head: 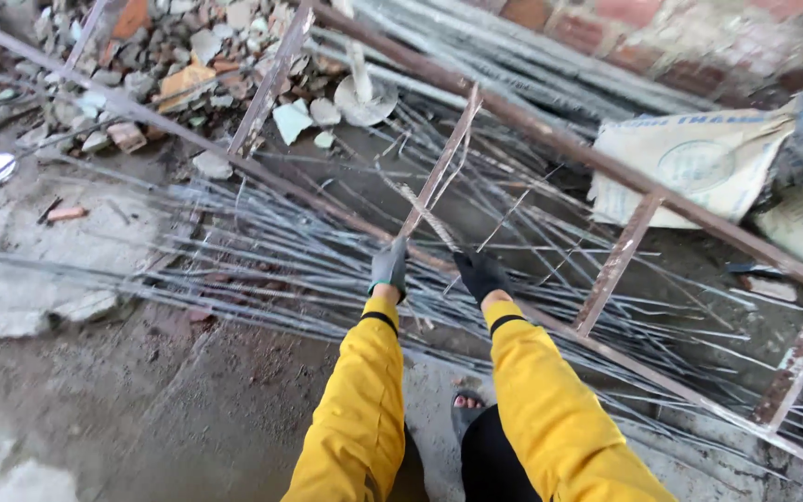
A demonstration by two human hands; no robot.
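Steel rod [425, 216] slants up between left hand [389, 268], right hand [481, 274].

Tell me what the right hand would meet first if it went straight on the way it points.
Likely the ribbed steel bar that the right hand already touches, then the rusty ladder-like frame's rung beyond; depth is unclear.

a thin ribbed steel rod [427, 216] slants up-left above scattered rods, its lower end seemingly gripped by gloves.
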